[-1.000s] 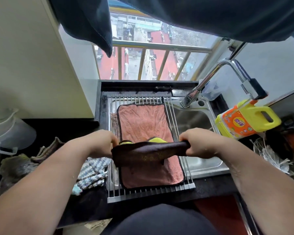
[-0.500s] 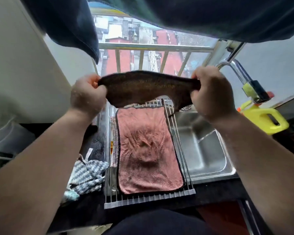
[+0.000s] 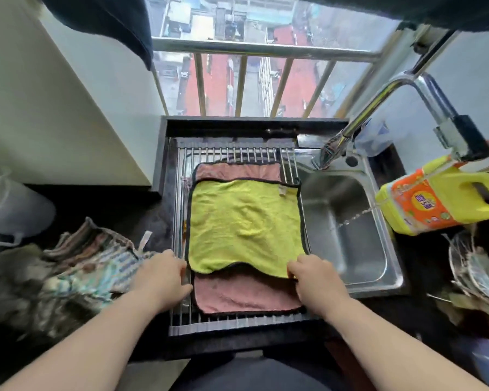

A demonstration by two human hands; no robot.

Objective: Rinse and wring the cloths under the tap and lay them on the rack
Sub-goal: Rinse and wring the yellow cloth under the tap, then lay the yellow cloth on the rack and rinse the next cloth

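The detergent bottle (image 3: 441, 198) at the right of the sink (image 3: 347, 230) is yellow with an orange label. The label carries a round mark with characters in it, but they are too blurred to be read. A small tag (image 3: 282, 190) is sewn at the far right corner of the yellow cloth (image 3: 244, 224); no writing can be seen on it.

The yellow cloth lies spread flat on the rack (image 3: 237, 324), on top of a pink cloth (image 3: 246, 294), which shows beyond its far edge and its near edge. The rack lies across the left part of the sink, and the tap (image 3: 378, 108) stands at the right behind it.

The right hand (image 3: 311, 273) is at the near right corner of the yellow cloth, with the fingers curled and the thumb pinching the edge. The left hand (image 3: 164, 273) is at the near left corner, fingers close together, tips touching the edge of the cloth; I cannot tell if they pinch it.

A pile of striped cloths (image 3: 76, 272) lies on the dark counter just beside the left hand.
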